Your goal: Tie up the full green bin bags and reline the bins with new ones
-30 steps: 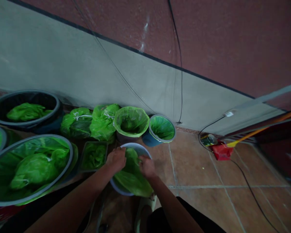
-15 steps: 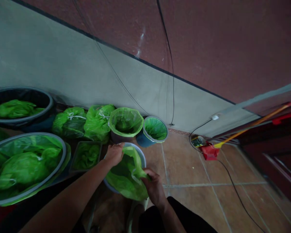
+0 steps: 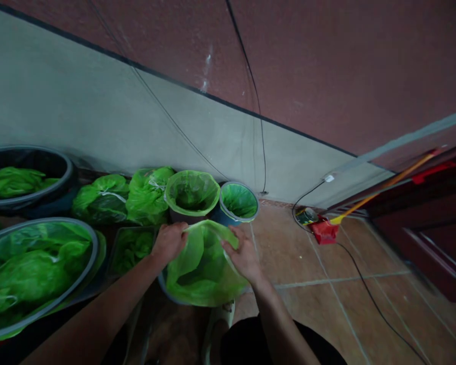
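Green bag is being gripped at its rim by left hand and right hand, fingers clenched on plastic, over a bucket on the floor.

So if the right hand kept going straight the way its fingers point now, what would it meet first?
The right hand points up and away over the green bag it holds. Straight on, it would probably meet the small blue bucket with a green liner first, though depth is hard to judge.
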